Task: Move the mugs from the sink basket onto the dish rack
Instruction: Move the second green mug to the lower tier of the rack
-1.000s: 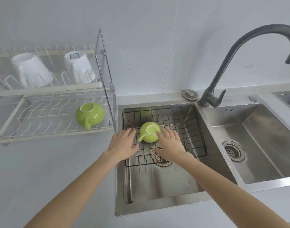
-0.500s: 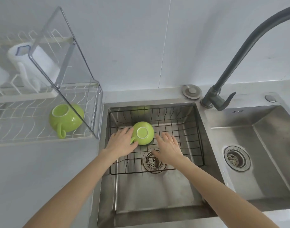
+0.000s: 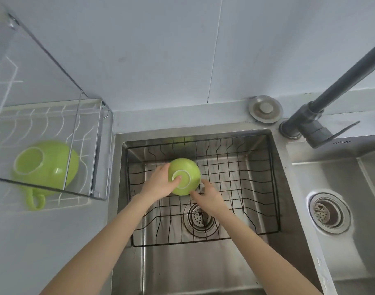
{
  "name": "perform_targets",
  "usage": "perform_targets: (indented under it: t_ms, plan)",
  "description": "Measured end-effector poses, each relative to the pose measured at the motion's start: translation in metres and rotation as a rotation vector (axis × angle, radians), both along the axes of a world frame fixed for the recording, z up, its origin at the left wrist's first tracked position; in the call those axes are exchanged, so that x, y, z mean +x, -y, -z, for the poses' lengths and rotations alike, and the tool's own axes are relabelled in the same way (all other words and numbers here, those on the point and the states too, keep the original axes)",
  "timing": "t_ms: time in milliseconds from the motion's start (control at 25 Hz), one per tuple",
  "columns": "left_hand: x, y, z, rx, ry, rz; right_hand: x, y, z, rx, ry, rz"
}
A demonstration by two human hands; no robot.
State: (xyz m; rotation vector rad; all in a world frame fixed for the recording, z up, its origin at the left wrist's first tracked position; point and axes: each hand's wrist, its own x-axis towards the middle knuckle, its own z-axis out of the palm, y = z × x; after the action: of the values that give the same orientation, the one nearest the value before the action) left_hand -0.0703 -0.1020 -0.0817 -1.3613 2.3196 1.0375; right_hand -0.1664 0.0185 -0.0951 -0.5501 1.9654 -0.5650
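One green mug (image 3: 45,167) already lies on the dish rack (image 3: 61,122) at nine o'clock of the sink; the last I can see, a second green mug (image 3: 185,175), sits bottom-up in the sink basket (image 3: 235,177), so most of the job looks done. My left hand (image 3: 158,184) is now wrapped on its side, where a second ago it lay flat beside it; my right hand (image 3: 210,194) stays loose and spread at its five o'clock, fingertips just touching

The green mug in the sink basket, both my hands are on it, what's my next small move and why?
Probably lift the green mug straight up. Your left hand grips it, your right hand touches it, and it's base-up in the basket.
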Motion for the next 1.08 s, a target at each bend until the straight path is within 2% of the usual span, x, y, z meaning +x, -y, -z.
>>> perform_targets:
  t_ms: [320, 480, 840, 1080]
  plan:
    - [-0.011, 0.012, 0.022, 0.11, -0.053, -0.078, 0.001, 0.019, 0.016, -0.014, 0.113, 0.188]
    - [-0.007, 0.007, 0.019, 0.06, -0.088, -0.091, 0.005, 0.018, 0.014, -0.055, 0.126, 0.272]
    - [0.013, -0.019, -0.02, 0.023, -0.249, -0.179, 0.013, -0.002, -0.024, -0.131, 0.096, 0.281]
    - [0.047, -0.043, -0.058, 0.109, -0.359, -0.13, 0.022, -0.032, -0.066, -0.247, -0.003, 0.218]
